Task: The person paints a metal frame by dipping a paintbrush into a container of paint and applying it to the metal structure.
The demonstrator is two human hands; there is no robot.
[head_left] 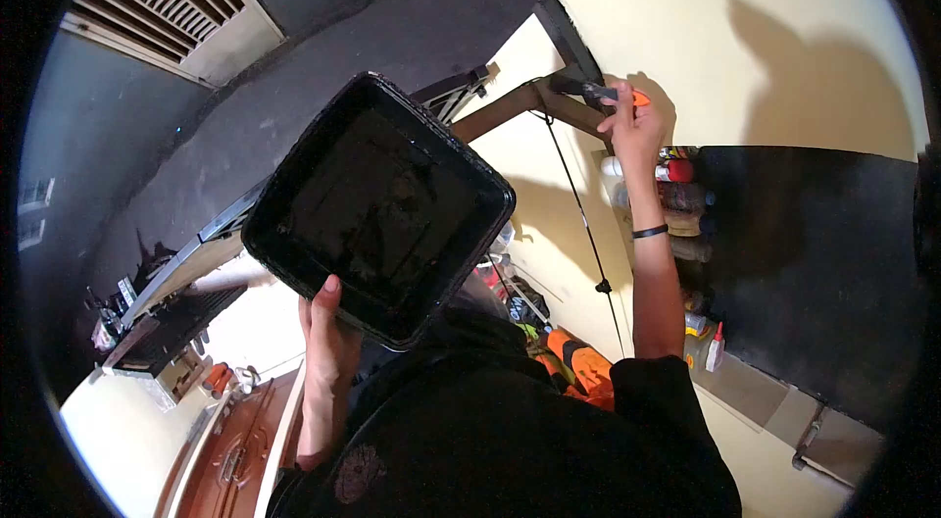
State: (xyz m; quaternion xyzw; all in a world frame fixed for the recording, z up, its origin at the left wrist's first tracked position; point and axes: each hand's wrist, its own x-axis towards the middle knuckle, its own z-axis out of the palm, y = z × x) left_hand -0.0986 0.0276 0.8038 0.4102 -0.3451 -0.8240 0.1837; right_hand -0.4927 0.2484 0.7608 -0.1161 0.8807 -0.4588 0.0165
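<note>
A black square tray [377, 204], its inside coated dark and wet-looking, is tilted in front of my body. My left hand [331, 346] grips its lower rim, with the thumb over the edge. Up at the right, my right hand [632, 131] holds a paintbrush [613, 95] with an orange-ended handle. The dark bristles point left and lie at or close to a brown beam [569, 111] that meets a black-coated bar [567, 33] on the cream wall. Whether the bristles touch the beam cannot be made out.
Bottles [686, 195] line a shelf beside my right forearm. A black cord [578, 195] hangs from the beam. Orange cloth [583, 361] lies below. A brown door [235, 449] is at the lower left, a louvred vent [162, 3] at the upper left.
</note>
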